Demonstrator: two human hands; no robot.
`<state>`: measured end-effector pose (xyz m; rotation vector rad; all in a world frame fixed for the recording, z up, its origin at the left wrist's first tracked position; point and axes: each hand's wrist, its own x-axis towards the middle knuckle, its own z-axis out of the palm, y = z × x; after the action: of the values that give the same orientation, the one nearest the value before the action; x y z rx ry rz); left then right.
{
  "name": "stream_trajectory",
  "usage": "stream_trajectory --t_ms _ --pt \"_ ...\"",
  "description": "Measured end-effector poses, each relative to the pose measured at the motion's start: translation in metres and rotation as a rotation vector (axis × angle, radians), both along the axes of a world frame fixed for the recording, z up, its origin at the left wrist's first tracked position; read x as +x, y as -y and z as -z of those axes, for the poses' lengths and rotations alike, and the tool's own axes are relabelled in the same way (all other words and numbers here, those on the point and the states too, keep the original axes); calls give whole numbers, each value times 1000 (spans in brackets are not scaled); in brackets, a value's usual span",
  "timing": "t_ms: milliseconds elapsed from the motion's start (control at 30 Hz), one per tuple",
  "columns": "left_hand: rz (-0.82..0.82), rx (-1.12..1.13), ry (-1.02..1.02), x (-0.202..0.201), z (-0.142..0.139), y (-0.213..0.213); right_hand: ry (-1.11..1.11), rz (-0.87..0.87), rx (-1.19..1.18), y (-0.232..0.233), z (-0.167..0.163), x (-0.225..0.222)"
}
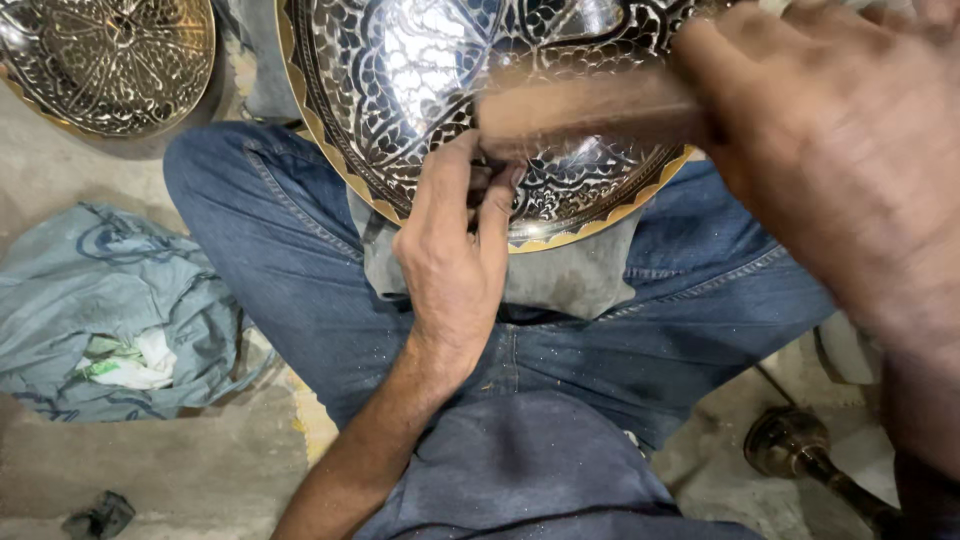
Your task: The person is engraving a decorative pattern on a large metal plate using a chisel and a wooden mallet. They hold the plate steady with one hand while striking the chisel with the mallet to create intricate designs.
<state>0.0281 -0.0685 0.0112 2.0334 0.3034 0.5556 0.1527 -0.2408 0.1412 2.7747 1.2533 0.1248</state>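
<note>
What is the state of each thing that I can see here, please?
Large engraved metal tray: tilted, resting on the lap.
Left hand: fingers pinched at the tray's lower part; any tool in them is hidden.
Right hand: blurred, closed on a wooden handle.
Second engraved tray: lying on the floor.
Blue cloth: crumpled.
Brass piece: lying on its side.
</note>
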Motion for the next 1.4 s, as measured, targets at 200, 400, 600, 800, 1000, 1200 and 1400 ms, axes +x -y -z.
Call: stream_trajectory --t_ms 200,400,600,800,1000,1200,1400 --pt "-10 22 -23 1 -2 0 61 -62 -14 1 0 0" --pt "-8 0 0 1 -6 0 -5 24 -80 2 3 1" --pt "6 -16 7 2 -9 -1 -19 46 -67 2 3 0" --pt "6 -12 2 1 -11 -1 -38 47 -8 2 3 -2" --pt "19 17 16 1 -10 -3 -28 89 -31 3 4 -3" --pt "19 1 -2 0 -10 -3 -1 24 -20 7 6 -4" --pt "24 3 -2 1 -12 -4 33 20 -30 8 6 -8"
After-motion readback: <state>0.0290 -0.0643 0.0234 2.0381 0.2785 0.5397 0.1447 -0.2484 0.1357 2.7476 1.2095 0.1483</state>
